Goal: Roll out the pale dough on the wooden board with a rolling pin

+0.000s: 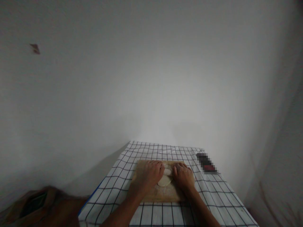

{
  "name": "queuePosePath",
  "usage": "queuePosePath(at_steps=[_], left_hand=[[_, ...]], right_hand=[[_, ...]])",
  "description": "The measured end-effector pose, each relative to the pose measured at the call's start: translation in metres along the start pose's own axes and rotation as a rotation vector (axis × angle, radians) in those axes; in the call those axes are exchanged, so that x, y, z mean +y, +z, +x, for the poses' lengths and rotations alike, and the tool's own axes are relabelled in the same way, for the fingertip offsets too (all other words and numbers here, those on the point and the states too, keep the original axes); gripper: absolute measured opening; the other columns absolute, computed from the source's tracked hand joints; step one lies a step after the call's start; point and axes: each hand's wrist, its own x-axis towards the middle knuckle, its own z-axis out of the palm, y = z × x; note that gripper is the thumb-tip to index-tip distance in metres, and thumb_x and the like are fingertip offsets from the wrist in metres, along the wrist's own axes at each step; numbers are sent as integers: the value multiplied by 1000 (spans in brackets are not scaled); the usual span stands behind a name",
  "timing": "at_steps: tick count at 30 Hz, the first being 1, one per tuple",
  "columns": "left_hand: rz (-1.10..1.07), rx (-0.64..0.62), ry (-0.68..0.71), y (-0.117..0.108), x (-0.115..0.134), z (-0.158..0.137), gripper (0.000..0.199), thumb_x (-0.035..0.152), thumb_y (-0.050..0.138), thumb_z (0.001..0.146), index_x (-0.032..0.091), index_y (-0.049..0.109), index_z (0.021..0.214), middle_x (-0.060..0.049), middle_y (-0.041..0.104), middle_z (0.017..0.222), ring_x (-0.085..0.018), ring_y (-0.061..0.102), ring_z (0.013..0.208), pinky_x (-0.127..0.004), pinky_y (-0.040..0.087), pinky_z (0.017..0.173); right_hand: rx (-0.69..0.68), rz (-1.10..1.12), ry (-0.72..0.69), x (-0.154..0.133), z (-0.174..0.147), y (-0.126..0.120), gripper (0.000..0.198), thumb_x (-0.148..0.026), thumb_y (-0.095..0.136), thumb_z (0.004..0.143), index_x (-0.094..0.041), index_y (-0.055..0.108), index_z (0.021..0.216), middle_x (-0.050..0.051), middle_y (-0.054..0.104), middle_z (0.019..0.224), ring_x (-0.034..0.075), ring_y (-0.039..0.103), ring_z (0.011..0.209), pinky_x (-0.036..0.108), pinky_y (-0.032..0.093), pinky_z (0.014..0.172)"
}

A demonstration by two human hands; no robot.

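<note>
**Rolling dough on the board – both hands on the pin**

Nearest, at the near edge of the checked cloth (123, 176): two bare forearms reaching in over it, well inside both side edges.

Just beyond, on the wooden board (161, 195) at the middle of the cloth: left hand (150, 172) and right hand (183, 176) palm down, fingers curled narrowly over the two ends of a rolling pin (167, 171), holding it crosswise. Between the hands and under the pin, a small pale disc of dough (164, 181), lying about the middle of the board and apart from its edges.

By the look of it, mid-roll – flattening the dough, with the disc small yet and not thin. For a further pass: even pressure from both palms, a short stroke, and a stop short of the board's far edge.

Room enough on the board on every side of the dough. Past the board's far right corner, near the cloth's right edge, a dark object (207, 164), blurred beyond telling, well apart from the right hand. Off the cloth's near left corner, a brown bag (47, 201), lower down. Beyond the cloth's far edge, only the plain wall (151, 78).
</note>
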Motion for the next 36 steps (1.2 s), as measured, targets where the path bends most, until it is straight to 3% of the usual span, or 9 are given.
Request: queuePosePath(at_steps=[9, 36], left_hand=[[3, 65, 36, 13, -7, 0, 23, 26, 49, 99, 23, 71, 97, -6, 75, 93, -22, 67, 92, -42, 44, 94], [-30, 50, 9, -2, 1, -1, 27, 26, 46, 100, 23, 72, 101, -5, 76, 100, -23, 65, 98, -41, 41, 95]], right_hand=[[16, 2, 9, 0, 1, 2, 31, -28, 37, 103, -22, 66, 93, 7, 70, 102, 22, 62, 99, 32, 40, 81], [1, -4, -19, 0, 0, 1, 30, -28, 39, 103, -24, 67, 94, 6, 70, 103, 22, 62, 102, 32, 41, 80]])
